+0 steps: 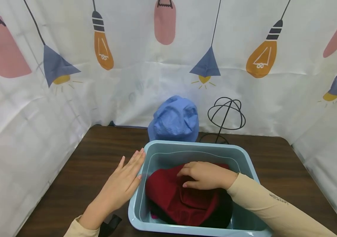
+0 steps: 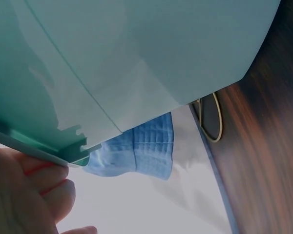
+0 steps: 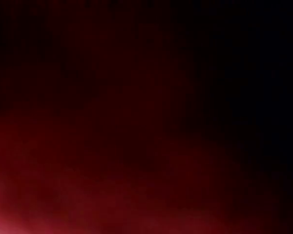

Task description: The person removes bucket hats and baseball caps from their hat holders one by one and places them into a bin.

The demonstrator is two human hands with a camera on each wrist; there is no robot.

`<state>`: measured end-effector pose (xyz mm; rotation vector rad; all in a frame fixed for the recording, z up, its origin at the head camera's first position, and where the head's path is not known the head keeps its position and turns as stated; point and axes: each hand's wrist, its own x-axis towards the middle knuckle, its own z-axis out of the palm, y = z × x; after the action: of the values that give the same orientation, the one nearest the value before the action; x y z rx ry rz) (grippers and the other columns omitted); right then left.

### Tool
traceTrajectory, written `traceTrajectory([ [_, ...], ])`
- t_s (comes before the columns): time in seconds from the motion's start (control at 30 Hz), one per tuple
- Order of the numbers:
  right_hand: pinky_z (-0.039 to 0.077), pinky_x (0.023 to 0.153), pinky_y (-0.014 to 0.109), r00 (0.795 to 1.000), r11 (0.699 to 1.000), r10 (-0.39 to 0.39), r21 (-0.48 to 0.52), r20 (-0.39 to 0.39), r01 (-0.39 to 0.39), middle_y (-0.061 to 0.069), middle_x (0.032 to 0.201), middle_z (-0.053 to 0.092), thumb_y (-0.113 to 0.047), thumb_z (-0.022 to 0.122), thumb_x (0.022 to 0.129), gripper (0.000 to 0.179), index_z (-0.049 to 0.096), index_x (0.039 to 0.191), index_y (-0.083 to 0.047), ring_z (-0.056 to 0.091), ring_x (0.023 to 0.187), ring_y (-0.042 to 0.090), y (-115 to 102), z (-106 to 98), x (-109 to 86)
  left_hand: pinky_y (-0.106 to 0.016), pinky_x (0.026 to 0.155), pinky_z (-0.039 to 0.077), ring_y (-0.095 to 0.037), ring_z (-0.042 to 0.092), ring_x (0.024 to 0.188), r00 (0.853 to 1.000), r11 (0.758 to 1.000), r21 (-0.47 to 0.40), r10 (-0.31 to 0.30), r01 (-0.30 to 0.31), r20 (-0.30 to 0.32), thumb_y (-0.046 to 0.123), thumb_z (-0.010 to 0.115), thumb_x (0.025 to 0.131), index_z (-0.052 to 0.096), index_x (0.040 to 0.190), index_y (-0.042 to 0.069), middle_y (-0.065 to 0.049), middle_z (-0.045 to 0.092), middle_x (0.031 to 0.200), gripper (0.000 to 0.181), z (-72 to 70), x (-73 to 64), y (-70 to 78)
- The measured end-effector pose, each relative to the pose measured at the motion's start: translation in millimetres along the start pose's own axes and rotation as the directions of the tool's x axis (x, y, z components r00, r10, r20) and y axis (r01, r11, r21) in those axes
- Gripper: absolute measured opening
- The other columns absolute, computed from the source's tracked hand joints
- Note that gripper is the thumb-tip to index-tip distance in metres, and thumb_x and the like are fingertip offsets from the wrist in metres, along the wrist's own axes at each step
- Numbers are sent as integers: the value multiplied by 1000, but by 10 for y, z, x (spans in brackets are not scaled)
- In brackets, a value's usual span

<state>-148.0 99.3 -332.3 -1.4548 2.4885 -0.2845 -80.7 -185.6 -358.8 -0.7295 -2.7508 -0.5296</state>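
Note:
A light blue plastic basin (image 1: 186, 146) stands on the table, with a dark red cloth hat (image 1: 168, 194) in it. Black fabric (image 1: 223, 210) and a bit of magenta show under the hat. My right hand (image 1: 207, 175) rests on top of the red hat, fingers slightly bent and thumb apart. Only dark red blur fills the right wrist view. With straight fingers, my left hand (image 1: 122, 184) touches the basin's left rim; the left wrist view has this hand (image 2: 29, 187) at the rim, beside the basin's outer wall (image 2: 136, 58).
Behind the basin is a blue hat (image 1: 174, 120), its stitched brim (image 2: 154, 146) visible in the left wrist view. A black wire hat stand (image 1: 226, 113) is to its right. The brown table (image 1: 76, 184) meets a white patterned curtain (image 1: 133, 98) at the back and sides.

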Motion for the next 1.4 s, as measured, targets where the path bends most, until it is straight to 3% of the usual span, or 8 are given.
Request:
traceTrajectory([
  [0.47, 50, 84, 32, 983, 999, -39, -41, -180, 32, 0, 106, 63, -25, 63, 91, 28, 65, 115, -10, 59, 97, 13, 53, -220, 34, -57, 110, 15, -25, 23, 140, 1000, 1000, 8, -1, 2, -6, 18, 48, 96, 26, 148, 3, -9, 25, 154, 58, -27, -28, -71],
  [0.67, 51, 80, 34, 950, 997, -39, -72, -311, 18, 2, 103, 65, -21, 67, 88, 25, 68, 110, -8, 60, 95, 15, 127, -325, 10, -60, 108, 16, -24, 21, 141, 1000, 1000, -13, -14, 14, 12, 20, 47, 97, 24, 149, 4, -8, 23, 154, 59, -9, -28, -70],
  [0.97, 51, 66, 32, 874, 989, -58, -147, -483, -15, 2, 95, 65, -18, 74, 82, 22, 69, 101, -8, 61, 88, 17, 221, -470, 46, -57, 110, 14, -26, 22, 141, 1000, 1000, -19, -5, 5, -6, 18, 47, 97, 25, 149, 2, -9, 24, 154, 59, 20, -47, -59],
  [1.17, 49, 68, 31, 859, 996, -14, -79, -511, -31, 0, 96, 66, -16, 74, 81, 21, 70, 101, -10, 61, 87, 16, 242, -586, 81, -56, 110, 14, -26, 22, 140, 1000, 1000, -14, 9, -10, -18, 19, 46, 97, 24, 149, 2, -10, 24, 154, 59, 15, -46, -55],
  [1.4, 50, 70, 32, 848, 998, -7, -53, -530, -25, 7, 101, 66, -14, 73, 82, 23, 69, 104, -5, 60, 88, 19, 253, -709, 196, -57, 110, 14, -27, 22, 141, 1000, 1000, -14, 10, -10, -22, 20, 46, 98, 23, 149, 3, -10, 23, 154, 59, 11, -45, -78],
])
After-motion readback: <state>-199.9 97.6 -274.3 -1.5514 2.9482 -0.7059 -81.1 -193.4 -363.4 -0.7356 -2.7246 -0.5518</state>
